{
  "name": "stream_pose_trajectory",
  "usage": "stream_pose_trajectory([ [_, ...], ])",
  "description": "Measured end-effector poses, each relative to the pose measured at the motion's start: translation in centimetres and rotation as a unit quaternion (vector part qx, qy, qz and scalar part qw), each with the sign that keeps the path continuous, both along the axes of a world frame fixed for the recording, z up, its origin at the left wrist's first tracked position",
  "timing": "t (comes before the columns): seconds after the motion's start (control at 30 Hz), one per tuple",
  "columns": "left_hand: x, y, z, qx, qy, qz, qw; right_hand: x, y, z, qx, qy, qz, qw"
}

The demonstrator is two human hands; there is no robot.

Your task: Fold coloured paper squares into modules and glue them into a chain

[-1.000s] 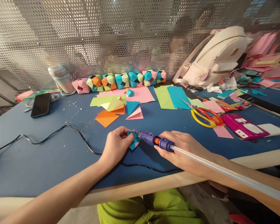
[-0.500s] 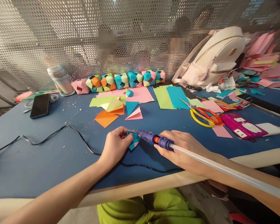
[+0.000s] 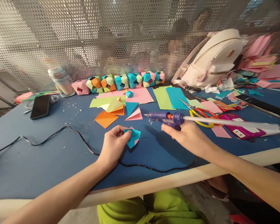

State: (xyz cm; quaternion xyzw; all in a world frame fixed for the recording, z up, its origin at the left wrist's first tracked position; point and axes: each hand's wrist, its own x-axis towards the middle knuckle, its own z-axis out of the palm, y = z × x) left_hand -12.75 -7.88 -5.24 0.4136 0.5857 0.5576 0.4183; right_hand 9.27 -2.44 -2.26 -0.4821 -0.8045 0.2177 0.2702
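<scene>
My left hand [image 3: 114, 143] pinches a small folded paper piece [image 3: 133, 137], blue with pink parts, just above the blue tabletop. In my right hand [image 3: 189, 137] is a purple hot glue gun [image 3: 169, 118], its nozzle pointing left, raised off the table and apart from the paper. A long clear glue stick [image 3: 231, 122] juts from the gun's back. Beyond my hands lie an orange paper square [image 3: 106, 119], a folded pink piece [image 3: 134, 114] and a blue triangle [image 3: 131, 108].
A row of folded paper balls [image 3: 107, 83] lines the perforated metal screen [image 3: 84, 40]. Scissors [image 3: 202, 121], a magenta power adapter [image 3: 232, 124] and a backpack [image 3: 214, 59] are on the right. A black cord [image 3: 67, 127] crosses the table; a phone [image 3: 40, 106] and bottle [image 3: 60, 81] stay left.
The glue gun has lifted up and right, away from the paper, and its glue stick has swung nearly level. My left hand keeps the paper in almost the same place.
</scene>
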Motion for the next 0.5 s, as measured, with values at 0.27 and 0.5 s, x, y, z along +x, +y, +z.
stream_pose_trajectory([
  [0.27, 0.0, -0.1, 0.0, -0.003, -0.090, -0.006, 0.996, -0.1, 4.4, -2.2, -0.044, -0.099, -0.052, 0.993],
  [0.5, 0.6, -0.7, 0.5, -0.015, -0.086, -0.012, 0.996, 3.2, 0.5, -1.2, 0.139, -0.146, -0.064, 0.977],
])
